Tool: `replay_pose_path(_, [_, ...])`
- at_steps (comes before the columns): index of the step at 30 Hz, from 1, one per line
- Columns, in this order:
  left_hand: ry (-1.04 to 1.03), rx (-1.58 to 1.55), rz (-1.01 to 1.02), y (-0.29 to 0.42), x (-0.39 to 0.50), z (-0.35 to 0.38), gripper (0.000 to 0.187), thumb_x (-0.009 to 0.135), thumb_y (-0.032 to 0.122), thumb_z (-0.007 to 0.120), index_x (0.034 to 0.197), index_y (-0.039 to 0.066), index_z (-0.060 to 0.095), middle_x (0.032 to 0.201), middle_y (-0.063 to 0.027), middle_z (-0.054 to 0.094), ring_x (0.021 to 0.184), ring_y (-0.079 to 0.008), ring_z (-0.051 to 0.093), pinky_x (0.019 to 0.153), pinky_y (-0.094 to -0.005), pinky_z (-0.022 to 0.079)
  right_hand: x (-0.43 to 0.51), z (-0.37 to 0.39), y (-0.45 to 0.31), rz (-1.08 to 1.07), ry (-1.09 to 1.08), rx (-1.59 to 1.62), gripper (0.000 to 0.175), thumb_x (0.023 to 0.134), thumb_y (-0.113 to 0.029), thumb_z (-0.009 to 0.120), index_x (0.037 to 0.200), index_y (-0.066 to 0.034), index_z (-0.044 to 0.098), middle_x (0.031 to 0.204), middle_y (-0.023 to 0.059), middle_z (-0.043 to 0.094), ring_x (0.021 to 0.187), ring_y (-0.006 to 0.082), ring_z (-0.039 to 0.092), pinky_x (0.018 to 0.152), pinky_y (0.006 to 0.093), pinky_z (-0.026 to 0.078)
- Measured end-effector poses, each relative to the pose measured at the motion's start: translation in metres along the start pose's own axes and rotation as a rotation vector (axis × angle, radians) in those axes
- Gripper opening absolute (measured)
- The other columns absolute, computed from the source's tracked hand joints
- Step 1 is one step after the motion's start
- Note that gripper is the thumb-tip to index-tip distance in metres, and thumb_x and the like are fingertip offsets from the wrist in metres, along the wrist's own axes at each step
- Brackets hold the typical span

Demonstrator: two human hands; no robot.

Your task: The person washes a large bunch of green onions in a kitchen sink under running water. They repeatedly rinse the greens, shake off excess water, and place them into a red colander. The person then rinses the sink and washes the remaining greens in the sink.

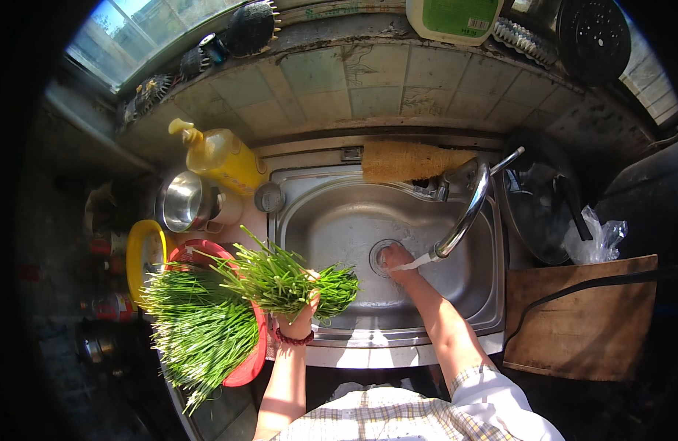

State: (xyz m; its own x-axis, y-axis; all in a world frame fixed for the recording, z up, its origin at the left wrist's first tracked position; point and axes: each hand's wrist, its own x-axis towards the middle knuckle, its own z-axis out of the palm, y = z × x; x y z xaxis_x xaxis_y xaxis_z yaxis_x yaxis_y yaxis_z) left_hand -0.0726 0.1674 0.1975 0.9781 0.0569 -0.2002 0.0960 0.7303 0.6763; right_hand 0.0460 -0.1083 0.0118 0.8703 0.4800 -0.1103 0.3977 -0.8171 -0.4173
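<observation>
My left hand (303, 317), with a dark red bead bracelet at its wrist, grips a bunch of long green chives (267, 278) over the left side of the stainless steel sink (328, 215). Below and left of it, a red plastic basin (249, 370) is heaped with more chives (201, 325), some hanging over its rim. My right hand (398, 261) reaches down to the drain (375, 254), its fingertips hidden there. A stream of water (412, 265) from the chrome faucet (476, 206) runs onto that hand.
A yellow pump bottle (228, 160), a metal pot (185, 201) and a small cup (269, 197) stand left of the sink. A loofah (410, 161) lies behind it. On the right are a dark pan lid (537, 209), a plastic bag (595, 237) and a wooden board (581, 325) crossed by a black cable (604, 281).
</observation>
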Motion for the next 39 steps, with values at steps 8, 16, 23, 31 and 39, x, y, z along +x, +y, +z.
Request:
replay_pose_path(8, [0.167, 0.24, 0.091, 0.005, 0.001, 0.023, 0.064, 0.088, 0.048, 0.049, 0.116, -0.009, 0.049, 0.105, -0.0236, 0.055, 0.059, -0.017, 0.049, 0.048, -0.0258, 0.04, 0.005, 0.079, 0.029, 0.264, 0.115, 0.86, 0.016, 0.081, -0.019, 0.059, 0.094, -0.0098, 0.057, 0.103, 0.014, 0.054, 0.093, 0.0333, 0.058, 0.08, 0.0453, 0.05])
replay_pose_path(16, [0.199, 0.52, 0.259, 0.016, -0.004, 0.086, 0.032, 0.084, 0.014, 0.061, 0.107, -0.007, 0.054, 0.097, -0.0173, 0.059, 0.068, -0.0137, 0.05, 0.059, -0.0231, 0.04, -0.009, 0.042, 0.027, 0.204, 0.062, 0.891, 0.051, 0.078, -0.018, 0.069, 0.126, -0.0095, 0.054, 0.119, 0.0156, 0.058, 0.112, 0.0304, 0.055, 0.098, 0.0395, 0.044])
replay_pose_path(23, [0.241, -0.116, 0.051, -0.009, 0.01, 0.107, 0.019, 0.081, 0.004, 0.064, 0.099, -0.001, 0.061, 0.091, -0.0088, 0.065, 0.087, -0.0193, 0.063, 0.081, -0.033, 0.053, -0.062, -0.073, 0.024, 0.384, -0.027, 0.539, 0.04, 0.078, -0.019, 0.068, 0.116, -0.0053, 0.063, 0.113, 0.0165, 0.065, 0.107, 0.0302, 0.061, 0.092, 0.0371, 0.048])
replay_pose_path(31, [0.611, -0.347, -0.253, -0.099, 0.067, 0.091, 0.02, 0.079, 0.014, 0.069, 0.094, 0.006, 0.06, 0.087, -0.0078, 0.063, 0.078, -0.0236, 0.061, 0.073, -0.0401, 0.053, -0.146, -0.159, 0.019, 0.524, 0.015, 0.574, 0.033, 0.083, -0.014, 0.064, 0.113, 0.0, 0.064, 0.105, 0.0169, 0.068, 0.096, 0.0246, 0.066, 0.084, 0.0316, 0.05])
replay_pose_path(39, [0.538, -0.494, -0.528, -0.156, 0.133, 0.101, 0.072, 0.08, 0.06, 0.065, 0.126, 0.005, 0.054, 0.128, -0.0134, 0.055, 0.116, -0.0324, 0.05, 0.103, -0.0508, 0.037, -0.178, -0.171, 0.016, 0.516, 0.345, 0.312, 0.037, 0.085, -0.012, 0.061, 0.12, 0.0004, 0.056, 0.114, 0.02, 0.061, 0.106, 0.0333, 0.06, 0.091, 0.0384, 0.047])
